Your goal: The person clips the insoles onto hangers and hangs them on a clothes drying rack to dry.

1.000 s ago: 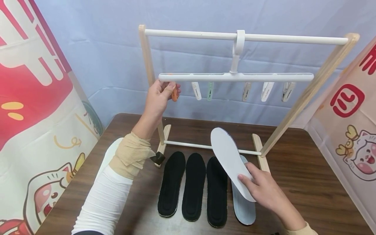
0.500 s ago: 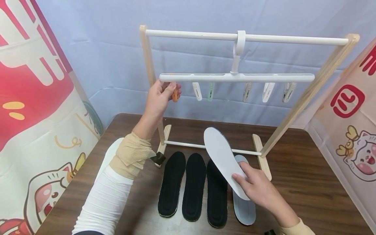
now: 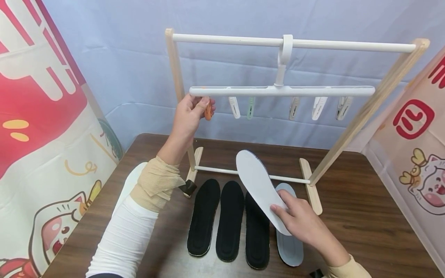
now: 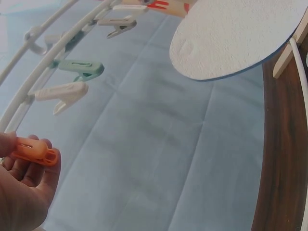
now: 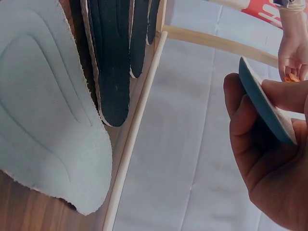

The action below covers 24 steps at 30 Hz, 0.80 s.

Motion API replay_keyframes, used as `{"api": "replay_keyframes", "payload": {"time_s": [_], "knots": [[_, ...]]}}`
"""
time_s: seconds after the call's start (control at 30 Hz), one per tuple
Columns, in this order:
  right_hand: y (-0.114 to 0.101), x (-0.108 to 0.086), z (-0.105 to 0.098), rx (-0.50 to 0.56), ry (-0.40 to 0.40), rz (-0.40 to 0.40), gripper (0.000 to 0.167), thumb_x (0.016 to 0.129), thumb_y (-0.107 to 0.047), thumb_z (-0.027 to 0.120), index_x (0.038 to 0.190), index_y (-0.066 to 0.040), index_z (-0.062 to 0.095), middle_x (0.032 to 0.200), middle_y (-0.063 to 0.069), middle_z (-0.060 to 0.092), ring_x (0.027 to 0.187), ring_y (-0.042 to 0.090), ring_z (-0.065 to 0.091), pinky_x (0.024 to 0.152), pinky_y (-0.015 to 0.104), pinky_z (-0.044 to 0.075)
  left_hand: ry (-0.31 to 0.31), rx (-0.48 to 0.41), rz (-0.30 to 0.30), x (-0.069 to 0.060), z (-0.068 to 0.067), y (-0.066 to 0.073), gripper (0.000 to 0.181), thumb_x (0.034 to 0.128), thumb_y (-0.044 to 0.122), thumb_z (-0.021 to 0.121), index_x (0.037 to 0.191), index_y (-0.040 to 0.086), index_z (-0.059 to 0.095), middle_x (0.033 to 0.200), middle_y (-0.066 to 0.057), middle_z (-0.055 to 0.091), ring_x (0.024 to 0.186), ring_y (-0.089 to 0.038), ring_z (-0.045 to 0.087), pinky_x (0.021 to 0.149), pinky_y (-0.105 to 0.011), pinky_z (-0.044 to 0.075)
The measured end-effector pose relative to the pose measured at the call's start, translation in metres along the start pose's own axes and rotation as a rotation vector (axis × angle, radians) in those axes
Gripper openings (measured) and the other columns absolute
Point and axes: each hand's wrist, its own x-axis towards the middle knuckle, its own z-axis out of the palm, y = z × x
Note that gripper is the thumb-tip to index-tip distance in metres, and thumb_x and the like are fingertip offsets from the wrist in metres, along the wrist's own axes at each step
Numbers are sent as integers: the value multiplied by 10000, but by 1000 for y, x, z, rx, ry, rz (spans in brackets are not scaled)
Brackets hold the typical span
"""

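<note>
With thumb and fingers, my left hand [image 3: 187,114] pinches an orange clothespin [image 3: 208,111] at the left end of a white hanger [image 3: 240,92]. The same orange clip shows between the fingers in the left wrist view. My right hand [image 3: 300,216] grips a white insole [image 3: 255,181] near its lower end, thumb on the white face, the insole tilted up and left above the table. Its blue edge shows in the right wrist view. Beneath it lie a light grey insole [image 3: 290,247] and several black insoles [image 3: 229,220] in a row.
The hanger hooks over the top bar [image 3: 226,39] of a wooden-ended rack. More clothespins, white, green [image 3: 250,108] and grey [image 3: 293,108], hang along it. Another pale insole [image 3: 130,179] is partly hidden under my left forearm. A brown table [image 3: 365,216] carries everything, with a pale blue cloth behind.
My right hand has shifted left with the white insole, uncovering more of the grey insole's top. The left hand stays on the orange clothespin.
</note>
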Motion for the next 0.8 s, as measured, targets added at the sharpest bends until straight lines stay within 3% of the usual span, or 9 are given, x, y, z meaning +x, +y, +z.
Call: {"api": "replay_keyframes", "payload": {"time_s": [0.27,0.57,0.8], "knots": [[-3,2,2,11,-23,7,163,974,-165,686,1100,-129,589,829,-4,628,637,68,522,533,249,424,-1,-14,6,-2,1,-1,244,1042,114,564,1254,-7,570,979,-65,641,931,-203,664,931,-354,542],[-7,5,4,28,-60,0,213,979,-166,678,1168,-100,604,962,46,699,703,83,566,584,260,455,8,-17,-12,-2,2,0,234,1045,95,552,1257,-3,576,987,-77,643,934,-209,664,908,-326,548],[-7,9,6,55,-79,-27,169,994,-184,660,1142,-127,602,926,9,684,694,59,551,599,254,445,3,-28,-14,-2,3,1,255,1050,106,543,1273,-16,555,1006,-104,632,918,-180,654,930,-340,541]]}}
